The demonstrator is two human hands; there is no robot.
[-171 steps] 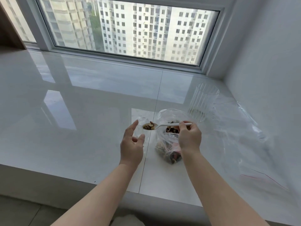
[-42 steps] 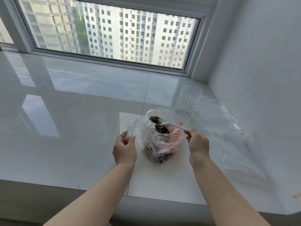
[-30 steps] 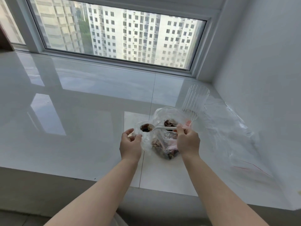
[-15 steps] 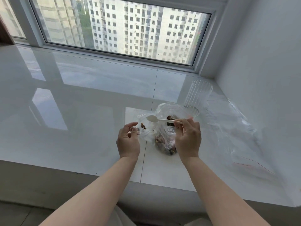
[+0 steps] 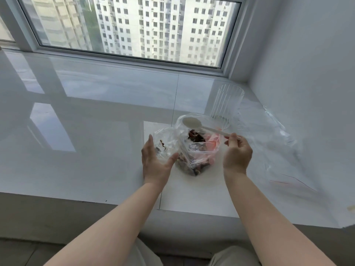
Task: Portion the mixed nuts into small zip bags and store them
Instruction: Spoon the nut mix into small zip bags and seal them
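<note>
From the head view, the left hand (image 5: 155, 162) cups a small zip bag (image 5: 163, 143), thumb and fingers spread around its lower part so the mouth faces up and stays wide; this looks like a way to give the spoon a steady target. A few nuts (image 5: 162, 145) already lie inside it, so the portion seems only begun. The right hand (image 5: 237, 152) pinches the tail of a white spoon (image 5: 203, 126) between thumb and fingertips, bowl empty and raised over the big bag (image 5: 194, 148), which stands open on the counter (image 5: 96, 131) just right of the small one. Held by its far end, the spoon can probably reach deep without the hand crowding the plastic. The main stock of nuts sits in that big bag, between the two hands and touching the small bag's side. A ribbed clear cup (image 5: 226, 104) stands behind, near the wall, and a loose sheet of clear plastic (image 5: 278, 150) spreads to the right, likely spare bags, though I cannot tell for sure.
</note>
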